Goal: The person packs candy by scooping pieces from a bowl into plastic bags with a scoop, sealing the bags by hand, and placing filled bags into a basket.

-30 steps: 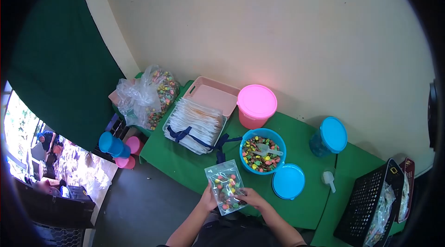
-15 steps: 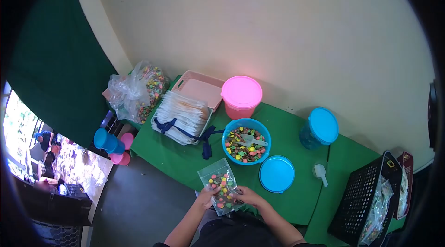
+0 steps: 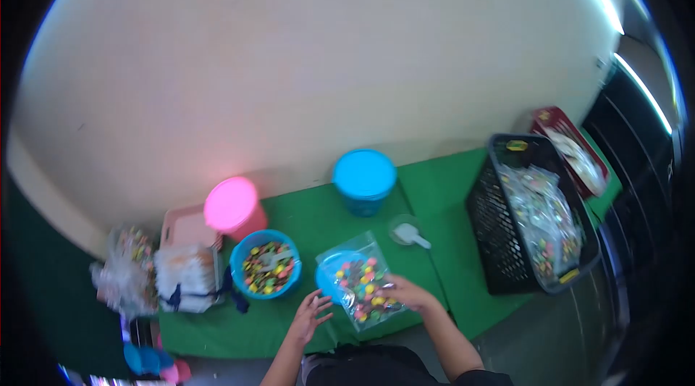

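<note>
A clear zip bag [image 3: 364,283] of colourful candies hangs from my right hand [image 3: 407,292], which grips its right side. My left hand [image 3: 312,318] is off the bag, just to its left, with fingers apart. Behind the bag lies a round blue lid [image 3: 329,279], partly covered by it. To the left, a blue bowl [image 3: 236,271] holds candies and a clear scoop [image 3: 274,258]. A white scoop [image 3: 413,237] rests on a small round dish to the right of the bag.
The green table [image 3: 304,216] holds a pink tub [image 3: 233,206], a blue-lidded tub [image 3: 364,177], a tray of white packets [image 3: 187,270] and a large candy bag [image 3: 129,274]. At right stand a black basket [image 3: 499,234] of filled bags and a red basket [image 3: 554,120].
The view has swung right, showing more of the baskets. My left hand has let go of the candy bag, and my right hand has carried it over the blue lid.
</note>
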`<action>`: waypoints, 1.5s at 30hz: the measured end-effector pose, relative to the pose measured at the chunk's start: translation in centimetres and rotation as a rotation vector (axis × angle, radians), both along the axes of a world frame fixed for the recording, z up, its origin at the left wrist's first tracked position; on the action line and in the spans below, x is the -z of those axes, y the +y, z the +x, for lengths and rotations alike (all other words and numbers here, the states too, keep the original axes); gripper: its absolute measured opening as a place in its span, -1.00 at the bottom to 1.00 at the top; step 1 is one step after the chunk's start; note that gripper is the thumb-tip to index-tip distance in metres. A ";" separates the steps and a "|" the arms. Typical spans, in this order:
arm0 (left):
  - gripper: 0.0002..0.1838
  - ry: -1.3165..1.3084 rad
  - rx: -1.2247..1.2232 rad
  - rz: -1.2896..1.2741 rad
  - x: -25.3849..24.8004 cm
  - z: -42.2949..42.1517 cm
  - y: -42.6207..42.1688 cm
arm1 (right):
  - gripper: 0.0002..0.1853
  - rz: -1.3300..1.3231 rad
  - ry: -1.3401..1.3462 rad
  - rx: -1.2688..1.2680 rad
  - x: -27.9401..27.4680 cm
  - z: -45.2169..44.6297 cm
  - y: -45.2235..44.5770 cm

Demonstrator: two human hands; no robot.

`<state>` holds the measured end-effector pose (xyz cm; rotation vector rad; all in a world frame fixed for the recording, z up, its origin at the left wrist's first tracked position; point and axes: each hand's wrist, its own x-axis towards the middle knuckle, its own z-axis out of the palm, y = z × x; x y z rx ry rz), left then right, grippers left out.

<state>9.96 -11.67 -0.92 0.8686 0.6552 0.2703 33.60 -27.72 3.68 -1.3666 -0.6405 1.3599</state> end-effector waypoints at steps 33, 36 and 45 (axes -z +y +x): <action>-0.55 0.244 -0.532 -0.102 4.6 -15.2 1.2 | -0.52 -1.048 -1.495 0.034 0.4 46.5 -21.2; -0.54 0.251 -0.608 -0.117 5.5 -18.3 1.9 | -0.56 -0.963 -1.403 0.141 -5.7 39.0 -15.4; -0.55 0.313 -0.877 -0.021 5.2 -27.9 9.2 | -0.78 0.199 -1.514 0.794 -9.6 14.0 10.8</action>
